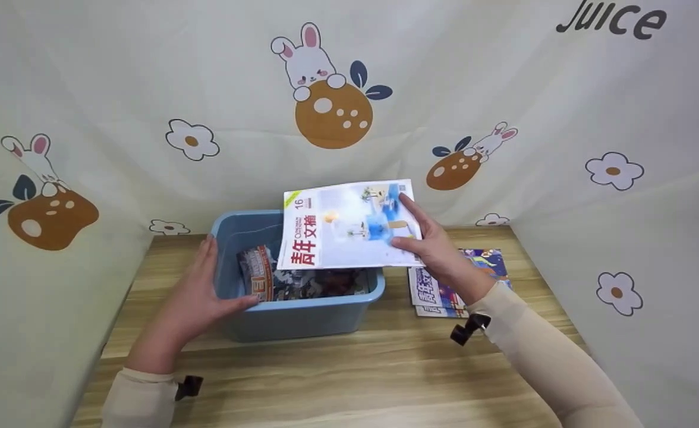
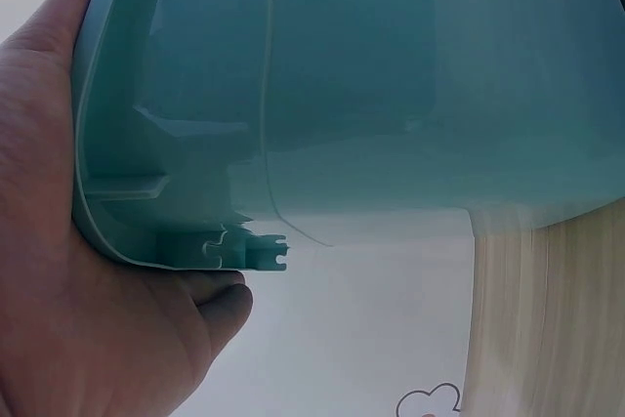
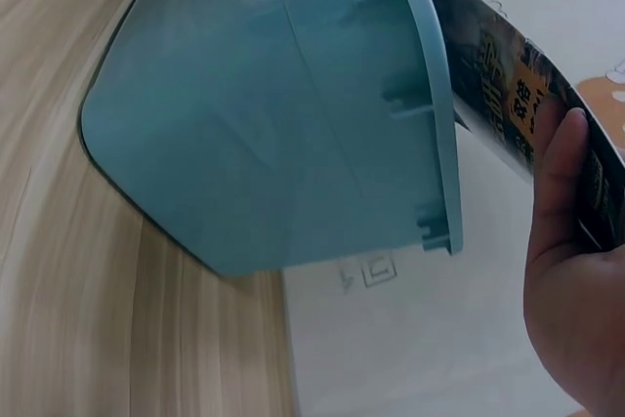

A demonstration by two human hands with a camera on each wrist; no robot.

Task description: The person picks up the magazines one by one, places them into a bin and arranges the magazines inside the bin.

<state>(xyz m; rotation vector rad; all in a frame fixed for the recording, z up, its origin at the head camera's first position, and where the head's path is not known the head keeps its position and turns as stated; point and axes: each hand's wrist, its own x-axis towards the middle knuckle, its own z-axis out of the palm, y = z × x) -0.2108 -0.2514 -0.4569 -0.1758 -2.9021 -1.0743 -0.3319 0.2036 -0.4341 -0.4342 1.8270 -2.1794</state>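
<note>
A blue plastic bin stands on the wooden table. My left hand holds its front left corner, thumb over the front rim and fingers along the left rim; the left wrist view shows this hand around the corner. My right hand pinches the right edge of a magazine with a pale blue cover and red title, above the bin's right part. Its dark back cover shows in the right wrist view. Inside the bin lies another magazine, partly covered, with dark printed covers beside it.
To the right of the bin, a small stack of magazines lies on the table, partly behind my right forearm. A pale curtain with rabbits, fruit and flowers closes off the back and both sides.
</note>
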